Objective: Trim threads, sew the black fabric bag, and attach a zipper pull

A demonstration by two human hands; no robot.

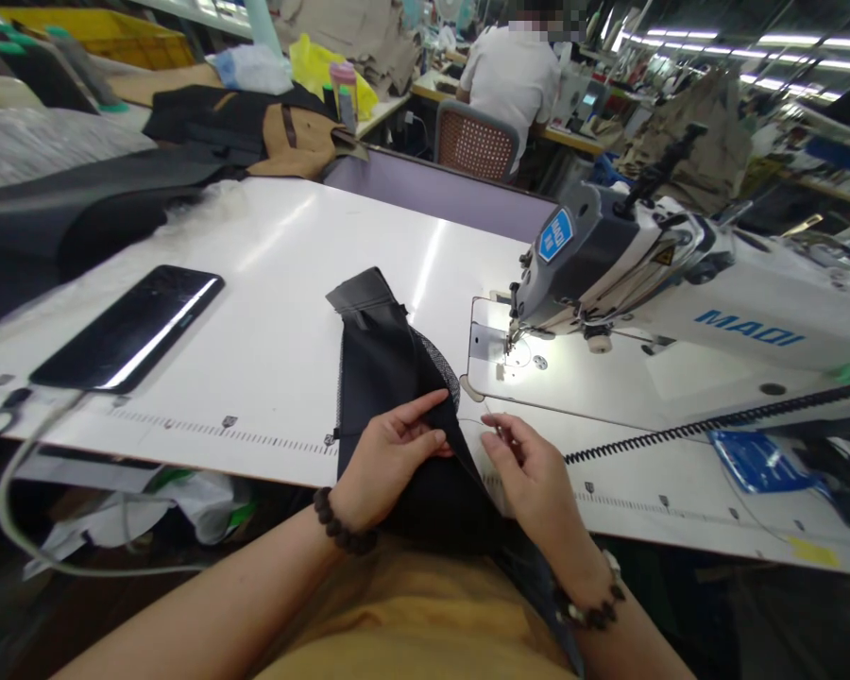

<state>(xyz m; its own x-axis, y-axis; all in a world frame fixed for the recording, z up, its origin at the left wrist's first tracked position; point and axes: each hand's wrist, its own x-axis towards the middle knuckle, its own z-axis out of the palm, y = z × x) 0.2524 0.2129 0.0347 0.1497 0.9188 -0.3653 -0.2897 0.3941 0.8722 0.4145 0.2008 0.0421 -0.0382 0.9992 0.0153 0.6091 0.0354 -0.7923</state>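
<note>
A black sewn piece [375, 354], which looks like leather or coated fabric, lies over the table's front edge and hangs toward my lap. Its right side shows a grey speckled backing [435, 364]. My left hand [397, 449] pinches a fold of it between thumb and fingers, the index finger lying along the top. Just right of that edge, my right hand [524, 458] is closed in a pinch on a thin needle-like tool [488, 413]. A fine dark thread [470, 420] runs from these fingertips toward the black piece. The tool's exact kind is too small to make out.
A sewing machine [609, 274] stands at the right, its lamp lighting the needle plate [488, 345]. A phone [131, 326] with a cable lies left, near scissors [4, 411]. A blue packet [761, 463] is at right. Black material [113, 198] covers the left; a person [514, 71] sits beyond.
</note>
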